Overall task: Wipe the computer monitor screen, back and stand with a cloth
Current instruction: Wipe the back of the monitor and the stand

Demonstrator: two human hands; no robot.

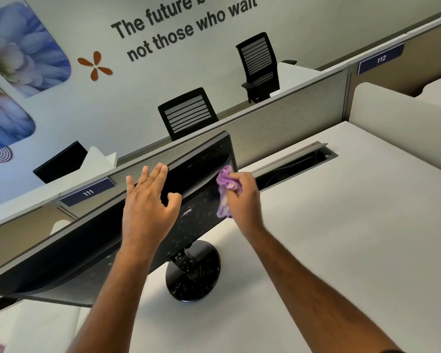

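Bench (354,250): a pale surface carrying the monitor, with an open cable slot lying toward 1 o'clock of the hands.
Monitor (204,159): its dark back is facing the wearer; its long axis is running from 8 o'clock low in the view up to 2 o'clock, and the top edge is tilting away toward the partition. It is sitting just ahead of both hands at 12 o'clock.
Stand (192,271): a round black base and short neck are sitting on the bench below the panel, at 6 o'clock of the hands, looking speckled and, by my judgement, not yet wiped.
Key relation: the cloth is lying at the 2 o'clock end of the monitor's back, so the unwiped length is stretching away toward 8 o'clock; the right hand is the nearer one to that end, and a sweep along the long axis seems the likely call.
Left hand (148,202): fingers are spreading straight and flat, with fingertips touching the monitor's upper edge and the thumb apart; it appears to be steadying the panel, holding nothing.
Right hand (242,197): fingers are curling round the cloth, bunching it and pressing it against the back near the right edge.
Cloth (225,189): a purple rag, crumpled, is touching the dark plastic, partly hidden in the grip.
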